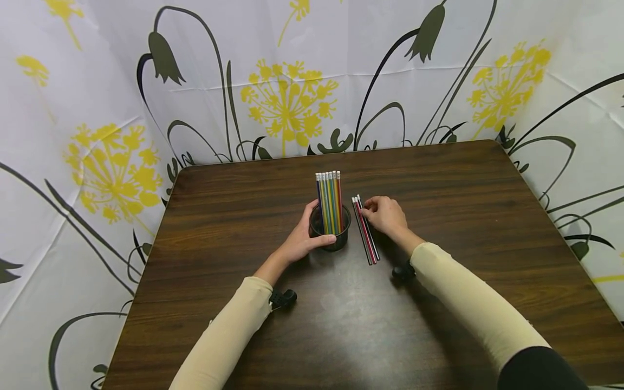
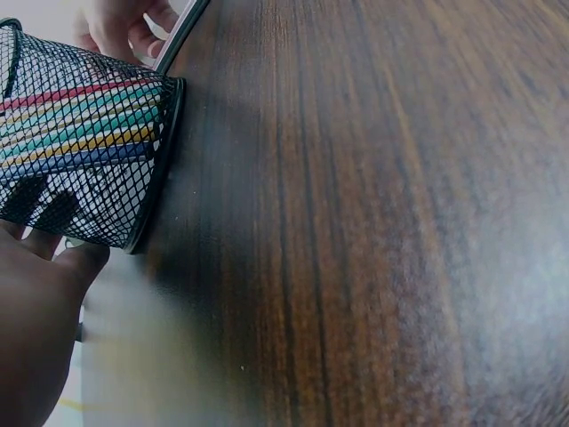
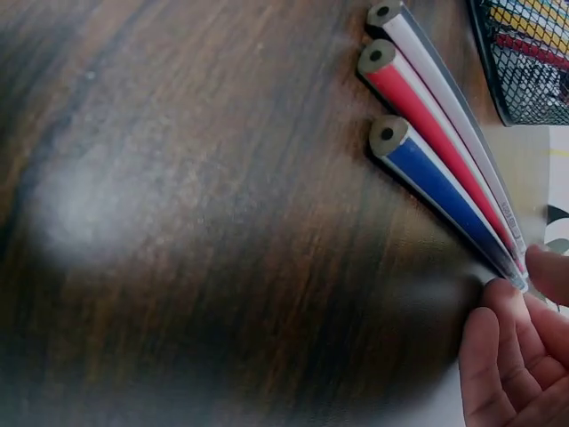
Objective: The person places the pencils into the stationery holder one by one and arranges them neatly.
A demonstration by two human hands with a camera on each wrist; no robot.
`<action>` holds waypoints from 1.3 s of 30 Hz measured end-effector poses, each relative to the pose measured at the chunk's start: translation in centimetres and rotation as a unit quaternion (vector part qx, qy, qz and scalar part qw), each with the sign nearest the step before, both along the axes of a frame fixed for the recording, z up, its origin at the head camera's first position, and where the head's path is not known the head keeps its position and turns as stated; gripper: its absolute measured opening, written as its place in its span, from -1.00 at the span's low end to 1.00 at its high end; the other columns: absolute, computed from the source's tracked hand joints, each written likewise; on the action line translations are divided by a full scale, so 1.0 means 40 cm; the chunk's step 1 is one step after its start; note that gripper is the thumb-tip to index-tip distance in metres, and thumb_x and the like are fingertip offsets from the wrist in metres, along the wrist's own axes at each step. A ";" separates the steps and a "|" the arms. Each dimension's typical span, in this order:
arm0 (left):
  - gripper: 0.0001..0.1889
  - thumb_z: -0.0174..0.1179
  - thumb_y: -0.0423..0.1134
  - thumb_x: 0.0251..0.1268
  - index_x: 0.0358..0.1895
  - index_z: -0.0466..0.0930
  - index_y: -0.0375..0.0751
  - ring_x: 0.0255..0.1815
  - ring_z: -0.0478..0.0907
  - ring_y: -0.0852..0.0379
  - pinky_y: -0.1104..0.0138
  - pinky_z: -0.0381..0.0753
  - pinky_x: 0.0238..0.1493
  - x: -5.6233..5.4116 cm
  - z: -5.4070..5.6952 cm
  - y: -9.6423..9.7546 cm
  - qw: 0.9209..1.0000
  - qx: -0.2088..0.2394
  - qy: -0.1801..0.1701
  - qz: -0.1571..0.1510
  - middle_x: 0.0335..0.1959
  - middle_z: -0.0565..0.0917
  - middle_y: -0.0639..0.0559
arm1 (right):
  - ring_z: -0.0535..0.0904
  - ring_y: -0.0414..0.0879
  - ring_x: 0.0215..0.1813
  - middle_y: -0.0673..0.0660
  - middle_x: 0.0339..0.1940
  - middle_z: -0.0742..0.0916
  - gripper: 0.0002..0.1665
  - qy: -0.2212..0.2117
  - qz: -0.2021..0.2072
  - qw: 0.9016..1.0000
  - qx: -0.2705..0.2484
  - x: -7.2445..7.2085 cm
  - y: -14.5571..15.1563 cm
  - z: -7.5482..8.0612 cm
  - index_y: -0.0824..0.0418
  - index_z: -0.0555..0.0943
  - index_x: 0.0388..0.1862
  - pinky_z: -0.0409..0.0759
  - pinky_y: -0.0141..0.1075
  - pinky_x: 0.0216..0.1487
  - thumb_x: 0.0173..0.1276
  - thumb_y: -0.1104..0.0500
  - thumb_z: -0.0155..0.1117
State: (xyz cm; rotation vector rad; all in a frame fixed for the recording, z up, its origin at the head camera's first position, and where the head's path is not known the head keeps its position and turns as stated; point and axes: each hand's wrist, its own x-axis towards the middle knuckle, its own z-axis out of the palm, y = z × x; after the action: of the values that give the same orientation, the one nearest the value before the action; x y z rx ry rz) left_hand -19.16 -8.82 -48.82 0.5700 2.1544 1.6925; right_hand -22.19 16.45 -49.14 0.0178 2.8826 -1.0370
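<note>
My left hand [image 1: 303, 236] grips a round black wire-mesh pencil cup [image 1: 342, 240], thumb across the front and fingers round the left side. Several striped pencils [image 1: 329, 206] stand upright in it, white eraser ends up. Just right of the cup, three unsharpened pencils lie side by side on the table: a white-and-grey pencil [image 3: 427, 53], a red pencil [image 3: 431, 111] and a blue pencil [image 3: 436, 182]. My right hand [image 1: 388, 216] is at their far, eraser ends. Its thumb and forefinger pinch the blue pencil near that end, partly hiding it in the right wrist view.
Everything rests on a dark wood-grain table [image 1: 234, 216]. Behind it and along both sides hangs a white curtain [image 1: 205, 103] with yellow and grey flower prints. A small black device [image 1: 284, 298] sits at the left wrist, and another black device [image 1: 402, 272] at the right.
</note>
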 end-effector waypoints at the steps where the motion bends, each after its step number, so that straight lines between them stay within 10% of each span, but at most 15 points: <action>1: -0.03 0.33 -0.22 0.22 0.55 -0.18 0.15 0.36 0.29 -0.06 -0.02 0.22 0.36 0.000 -0.003 0.000 1.000 0.000 0.002 0.001 0.45 0.20 -0.10 | 0.59 -0.06 -0.31 0.05 -0.31 0.73 -0.67 -0.002 0.000 1.000 0.003 -0.001 -0.001 0.000 0.15 0.71 -0.01 0.50 -0.15 -0.29 0.37 -0.01 0.31; 17: 0.00 0.33 -0.31 0.20 0.56 -0.21 -0.06 0.36 0.28 -0.17 -0.07 0.20 0.37 -0.008 0.002 -0.003 1.000 0.005 -0.010 -0.016 0.46 0.17 -0.23 | 0.64 0.13 -0.08 0.13 -0.07 0.75 -0.63 -0.042 -0.003 0.992 0.119 -0.007 0.000 0.032 0.09 0.72 0.01 0.58 0.05 -0.17 0.20 0.10 0.29; 27: -0.02 0.36 -0.14 0.20 0.54 -0.16 0.12 0.36 0.29 -0.04 -0.03 0.21 0.36 0.003 0.007 -0.001 1.000 -0.008 0.009 -0.001 0.45 0.21 -0.09 | 0.63 0.07 -0.19 0.11 -0.19 0.75 -0.65 -0.044 -0.017 0.995 0.093 -0.002 0.016 0.056 0.10 0.71 -0.05 0.56 -0.02 -0.24 0.15 0.14 0.26; 33: -0.05 0.29 -0.30 0.24 0.55 -0.20 -0.13 0.38 0.26 -0.17 -0.08 0.19 0.37 0.030 0.090 0.004 1.000 -0.009 -0.007 -0.015 0.45 0.18 -0.26 | 0.62 -0.02 -0.28 0.01 -0.31 0.74 -0.70 0.028 -0.053 0.998 0.035 0.002 0.023 0.119 0.08 0.70 -0.08 0.51 -0.06 -0.28 0.20 0.12 0.24; 39: -0.04 0.30 -0.31 0.23 0.55 -0.19 -0.14 0.37 0.28 -0.17 -0.08 0.20 0.36 0.031 0.088 0.003 1.000 -0.004 -0.005 -0.014 0.44 0.20 -0.27 | 0.60 -0.07 -0.37 0.00 -0.35 0.75 -0.71 0.170 -0.071 0.982 -0.051 0.010 0.004 0.206 0.09 0.70 -0.05 0.42 -0.15 -0.37 0.26 0.11 0.26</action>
State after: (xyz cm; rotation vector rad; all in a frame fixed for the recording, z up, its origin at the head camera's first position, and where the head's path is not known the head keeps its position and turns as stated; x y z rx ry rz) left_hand -17.93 -8.68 -45.31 0.5859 2.1343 1.6677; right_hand -21.80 16.63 -40.90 0.0450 3.1628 -1.3323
